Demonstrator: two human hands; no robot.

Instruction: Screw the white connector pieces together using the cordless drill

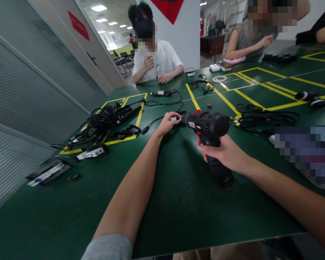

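My right hand (230, 153) is wrapped round the grip of a black cordless drill (206, 124) with red details. The drill points left, and its bit end reaches the thing under my left hand. With its fingers curled, my left hand (168, 123) holds a small black piece with a white label (175, 118) against the green table (176, 209). Most of that piece is hidden by the fingers and the chuck, so its kind is unclear. A thin black cable (153, 125) with a plug end lies just left of this hand.
Tangled black cables (103, 117) lie inside yellow tape at left, with opened black-and-white casings (92, 153) nearby. A pen-shaped electric tool (161, 93) lies ahead. Coiled cables (268, 117) are at right, beside a pixelated object (306, 155). A person (158, 59) sits opposite; others sit at far right.
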